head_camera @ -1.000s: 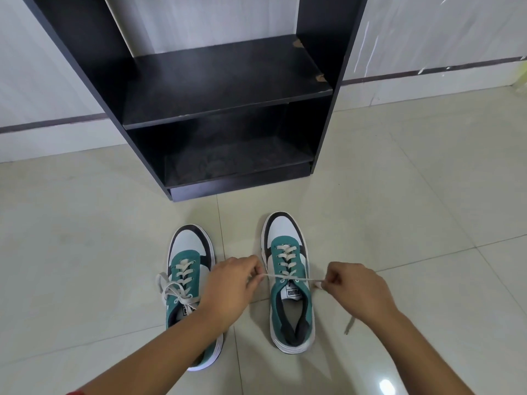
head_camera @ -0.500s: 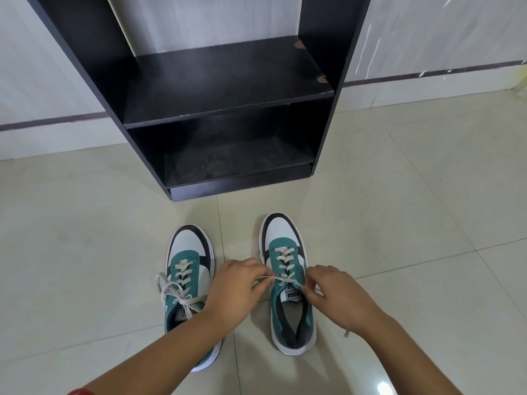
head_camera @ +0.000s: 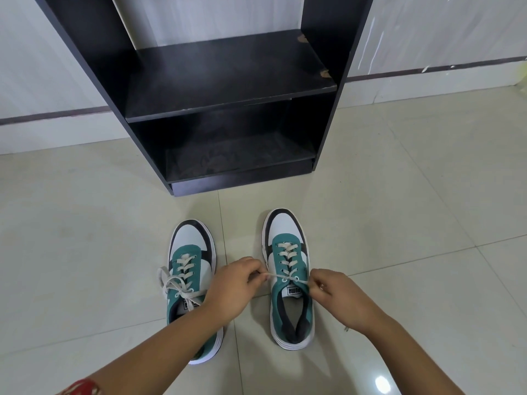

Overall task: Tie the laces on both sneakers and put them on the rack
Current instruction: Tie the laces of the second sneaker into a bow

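Note:
Two green, white and black sneakers stand side by side on the tiled floor, toes toward the rack. The left sneaker (head_camera: 190, 260) has a tied bow in its cream laces. The right sneaker (head_camera: 288, 252) has its lace (head_camera: 281, 277) pulled taut across the tongue. My left hand (head_camera: 232, 289) pinches one lace end at the shoe's left side. My right hand (head_camera: 339, 297) pinches the other end at its right side. A loose lace tip shows below my right wrist. The black rack (head_camera: 228, 89) stands just beyond the shoes, its two shelves bare.
Pale floor tiles surround the shoes on all sides. A white wall with a dark stripe runs behind the rack. My left forearm lies over the heel of the left sneaker.
My hands drew together over the right sneaker's laces, then moved slightly apart again, pulling the lace taut. The sneakers have stayed in place.

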Demonstrator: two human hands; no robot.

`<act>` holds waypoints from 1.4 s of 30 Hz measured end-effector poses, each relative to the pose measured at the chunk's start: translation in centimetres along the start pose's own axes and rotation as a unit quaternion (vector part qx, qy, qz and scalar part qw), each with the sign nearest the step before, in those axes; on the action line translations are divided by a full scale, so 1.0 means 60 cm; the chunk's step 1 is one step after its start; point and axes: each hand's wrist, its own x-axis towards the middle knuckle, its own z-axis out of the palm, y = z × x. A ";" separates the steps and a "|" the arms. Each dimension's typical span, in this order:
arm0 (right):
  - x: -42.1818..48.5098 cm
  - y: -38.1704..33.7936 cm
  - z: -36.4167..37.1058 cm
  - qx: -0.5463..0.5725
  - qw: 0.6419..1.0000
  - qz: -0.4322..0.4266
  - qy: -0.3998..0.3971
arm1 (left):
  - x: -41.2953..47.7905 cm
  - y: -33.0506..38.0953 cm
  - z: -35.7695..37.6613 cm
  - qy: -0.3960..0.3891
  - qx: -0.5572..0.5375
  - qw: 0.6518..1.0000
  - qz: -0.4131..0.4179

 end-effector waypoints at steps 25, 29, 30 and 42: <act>0.018 -0.056 0.027 0.481 0.874 -0.049 0.047 | 0.013 0.068 -0.011 -0.138 -0.415 0.897 -0.056; 0.019 -0.053 0.027 0.474 0.877 -0.075 0.026 | 0.023 0.055 -0.010 -0.157 -0.425 0.887 -0.085; 0.018 -0.052 0.026 0.470 0.878 -0.082 0.021 | 0.024 0.055 -0.009 -0.154 -0.429 0.886 -0.086; 0.028 -0.052 0.021 0.477 0.876 -0.033 0.069 | 0.024 0.054 -0.008 -0.095 -0.458 0.876 -0.118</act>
